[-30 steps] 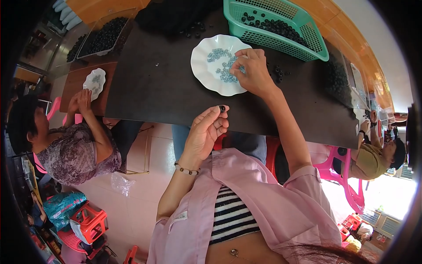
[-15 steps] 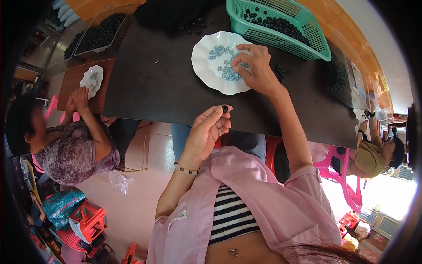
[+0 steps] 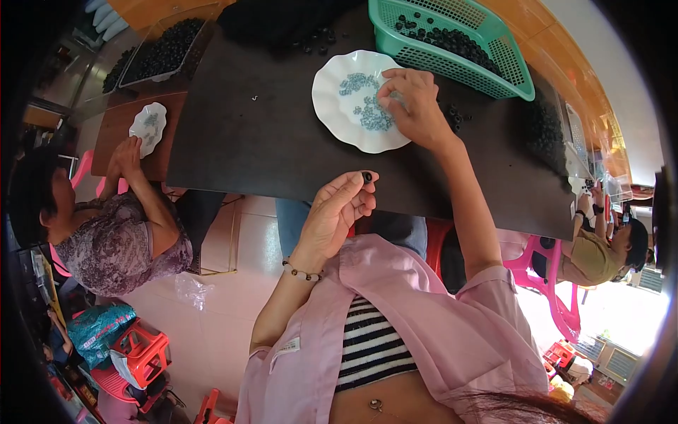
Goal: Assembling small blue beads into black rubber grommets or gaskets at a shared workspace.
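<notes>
My left hand (image 3: 335, 215) is closed, pinching a small black ring-shaped piece (image 3: 366, 177) between thumb and index finger, just off the table's near edge. A dark hole shows in the middle of the piece. Over the right part of a white scalloped plate (image 3: 330, 116) is my right hand (image 3: 418, 109), its thumb and fingers drawn together in a pinch. Whatever lies between those fingertips is too small to make out. Tiny pale blue-grey pieces (image 3: 373, 116) are spread in clusters on the plate beside the fingertips.
A green perforated basket (image 3: 459, 71) of black pieces stands beyond the plate. Loose black pieces (image 3: 455, 116) lie right of my hand, with a clear bag (image 3: 544, 134) of more farther right. Another person (image 3: 120, 233) sits at left by a smaller white plate (image 3: 150, 120); a third person (image 3: 600, 247) is at right.
My right hand has shifted slightly over the plate, its fingertips drawn a little closer together. My left hand keeps the black ring-shaped piece almost in place. The whole view has moved slightly.
</notes>
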Demonstrator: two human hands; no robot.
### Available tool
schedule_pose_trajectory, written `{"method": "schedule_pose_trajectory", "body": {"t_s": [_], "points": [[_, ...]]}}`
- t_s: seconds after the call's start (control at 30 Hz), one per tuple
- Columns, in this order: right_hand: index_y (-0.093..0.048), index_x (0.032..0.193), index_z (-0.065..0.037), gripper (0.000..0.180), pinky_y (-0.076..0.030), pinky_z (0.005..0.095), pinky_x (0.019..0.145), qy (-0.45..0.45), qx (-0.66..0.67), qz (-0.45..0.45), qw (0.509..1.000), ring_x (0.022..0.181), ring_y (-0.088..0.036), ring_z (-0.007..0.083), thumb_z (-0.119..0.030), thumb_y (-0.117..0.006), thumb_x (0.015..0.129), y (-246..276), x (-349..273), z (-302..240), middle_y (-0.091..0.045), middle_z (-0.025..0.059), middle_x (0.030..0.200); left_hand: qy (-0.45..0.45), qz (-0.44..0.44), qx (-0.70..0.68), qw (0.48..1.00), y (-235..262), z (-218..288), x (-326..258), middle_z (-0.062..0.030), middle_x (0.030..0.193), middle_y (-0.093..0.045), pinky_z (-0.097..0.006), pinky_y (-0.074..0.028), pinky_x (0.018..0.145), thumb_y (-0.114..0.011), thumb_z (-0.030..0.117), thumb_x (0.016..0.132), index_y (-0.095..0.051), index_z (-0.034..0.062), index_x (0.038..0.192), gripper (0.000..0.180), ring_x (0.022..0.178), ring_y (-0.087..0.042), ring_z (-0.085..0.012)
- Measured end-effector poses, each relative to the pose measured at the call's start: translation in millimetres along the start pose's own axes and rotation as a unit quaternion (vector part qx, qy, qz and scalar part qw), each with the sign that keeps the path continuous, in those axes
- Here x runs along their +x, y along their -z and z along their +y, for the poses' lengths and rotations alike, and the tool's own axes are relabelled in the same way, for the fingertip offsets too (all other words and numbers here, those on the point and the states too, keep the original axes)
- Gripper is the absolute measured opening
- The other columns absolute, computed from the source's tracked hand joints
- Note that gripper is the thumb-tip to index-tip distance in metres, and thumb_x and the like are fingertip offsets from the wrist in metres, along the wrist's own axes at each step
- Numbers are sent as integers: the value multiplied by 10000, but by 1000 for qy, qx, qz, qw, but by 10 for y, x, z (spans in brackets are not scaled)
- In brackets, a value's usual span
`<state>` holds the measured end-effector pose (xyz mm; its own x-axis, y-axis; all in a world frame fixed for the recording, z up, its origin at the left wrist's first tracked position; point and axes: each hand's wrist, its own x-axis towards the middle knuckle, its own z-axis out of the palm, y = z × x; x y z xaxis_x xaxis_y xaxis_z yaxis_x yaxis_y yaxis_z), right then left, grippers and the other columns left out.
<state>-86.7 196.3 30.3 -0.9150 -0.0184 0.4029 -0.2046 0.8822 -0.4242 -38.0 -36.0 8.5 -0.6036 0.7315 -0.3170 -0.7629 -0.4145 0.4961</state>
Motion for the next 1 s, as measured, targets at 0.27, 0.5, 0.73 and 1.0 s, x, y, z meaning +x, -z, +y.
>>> {"method": "schedule_pose_trajectory", "body": {"t_s": [0.27, 0.5, 0.73, 1.0], "points": [[-677, 976, -90, 164, -395, 377, 921, 31, -15, -2, 999, 1027, -514, 282, -89, -638, 817, 39, 162, 59, -641, 89, 1067, -5, -3, 9, 1000, 10, -8, -7, -17, 882, -590, -235, -450, 654, -538, 253, 978, -609, -2, 1077, 282, 736, -557, -104], [-676, 992, -81, 201, -472, 373, 829, 10, -40, -84, 996, 967, -545, 282, -115, -675, 794, -6, 211, -6, -660, 99, 952, -12, -13, 17, 1000, 15, -1, -14, -11, 890, -584, -230, -441, 653, -548, 241, 971, -610, 4, 1076, 266, 736, -556, -100], [-673, 1074, -125, 295, -447, 366, 910, 74, -6, -56, 996, 1006, -528, 292, -83, -677, 782, -46, 279, -84, -657, 86, 1069, -13, -15, 22, 1000, 24, 2, -10, -11, 891, -584, -230, -439, 651, -550, 231, 968, -605, 6, 1073, 255, 736, -559, -100], [-679, 1076, -111, 297, -452, 369, 899, 59, -20, -99, 993, 1003, -525, 288, -39, -633, 791, 27, 292, 5, -667, 77, 1051, -19, -13, 30, 999, 30, 4, -9, -11, 890, -587, -232, -441, 646, -543, 242, 973, -605, 2, 1081, 271, 733, -564, -99]]}}
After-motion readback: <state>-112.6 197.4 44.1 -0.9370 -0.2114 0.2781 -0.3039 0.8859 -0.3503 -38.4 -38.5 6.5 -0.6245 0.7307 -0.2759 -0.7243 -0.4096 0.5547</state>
